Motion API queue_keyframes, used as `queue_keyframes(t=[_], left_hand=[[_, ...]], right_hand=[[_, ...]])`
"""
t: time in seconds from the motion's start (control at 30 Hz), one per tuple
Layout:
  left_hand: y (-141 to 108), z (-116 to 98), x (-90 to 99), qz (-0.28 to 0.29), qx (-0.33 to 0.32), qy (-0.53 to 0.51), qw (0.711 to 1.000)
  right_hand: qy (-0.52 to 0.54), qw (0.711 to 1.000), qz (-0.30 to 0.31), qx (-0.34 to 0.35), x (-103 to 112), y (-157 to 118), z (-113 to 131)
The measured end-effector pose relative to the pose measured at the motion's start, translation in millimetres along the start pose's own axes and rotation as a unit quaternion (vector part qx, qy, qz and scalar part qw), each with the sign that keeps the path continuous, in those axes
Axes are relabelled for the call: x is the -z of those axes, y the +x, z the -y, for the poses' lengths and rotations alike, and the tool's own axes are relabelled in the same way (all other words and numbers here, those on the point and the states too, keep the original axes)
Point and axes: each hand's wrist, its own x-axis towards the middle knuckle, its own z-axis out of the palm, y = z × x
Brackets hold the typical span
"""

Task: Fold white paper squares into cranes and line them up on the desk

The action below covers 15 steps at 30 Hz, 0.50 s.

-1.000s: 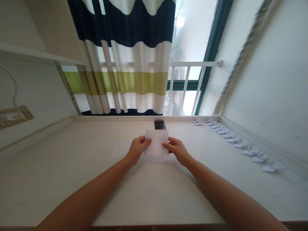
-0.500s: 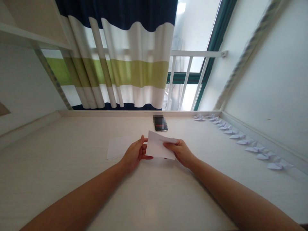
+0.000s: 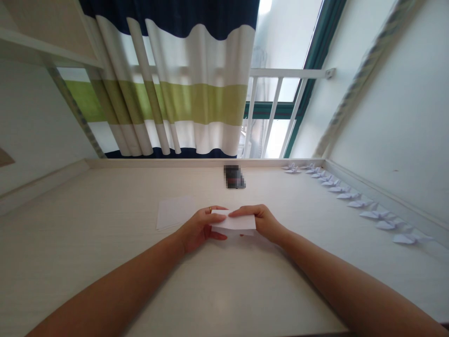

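Note:
Between my two hands a sheet of white paper (image 3: 236, 222) is bent over, its fold toward the far side, just above the table. My left hand (image 3: 201, 228) grips its left end, thumb on top and fingers beneath; a ring shows on one finger. At the right end my right hand (image 3: 264, 222) pinches it, with thumb and forefinger along the upper edge. Most of the fingers under the paper are hidden. To the left of my left hand, white paper (image 3: 173, 212) lies flat on the table.
A dark, blurred-out object (image 3: 234, 177) lies beyond my hands. Several folded white paper cranes (image 3: 359, 203) stand in a row along the right edge of the pale table (image 3: 217, 299). Behind the raised back rim hang a striped curtain (image 3: 175, 103) and a white railing (image 3: 271, 110).
The paper was a raised, nearly flat sheet and is now bent over. My left hand has closed on its left end, and my right thumb and forefinger have shifted to the upper edge.

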Motion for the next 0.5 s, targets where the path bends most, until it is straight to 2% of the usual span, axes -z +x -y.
queue_keyframes(t=[0.07,0.17,0.23,0.27,0.4,0.43,0.5], left_hand=[[1.5,2.5,-0.5,-0.031,-0.033,0.03,0.999],[4.9,4.9,0.4,-0.083,-0.073,0.062,0.992],[6.8,5.2,1.9,-0.099,-0.093,0.078,0.988],[7.3,5.4,2.4,-0.098,-0.1,0.084,0.987],[5.3,9.5,-1.1,-0.038,-0.106,0.125,0.986],[3.9,11.1,-3.4,-0.023,-0.108,0.137,0.984],[0.8,14.0,-8.6,-0.006,-0.109,0.155,0.982]], right_hand=[[0.006,1.0,0.02,-0.007,4.9,-0.4,4.1],[-0.041,0.994,0.101,-0.017,15.4,-3.0,18.0],[-0.071,0.984,0.162,-0.036,22.2,-3.9,26.5],[-0.074,0.983,0.166,-0.035,24.6,-3.6,28.9],[-0.076,0.996,0.03,-0.029,23.0,0.7,25.3],[-0.089,0.995,0.027,-0.039,20.2,1.5,22.7],[-0.136,0.987,0.068,-0.062,13.1,1.7,18.0]])
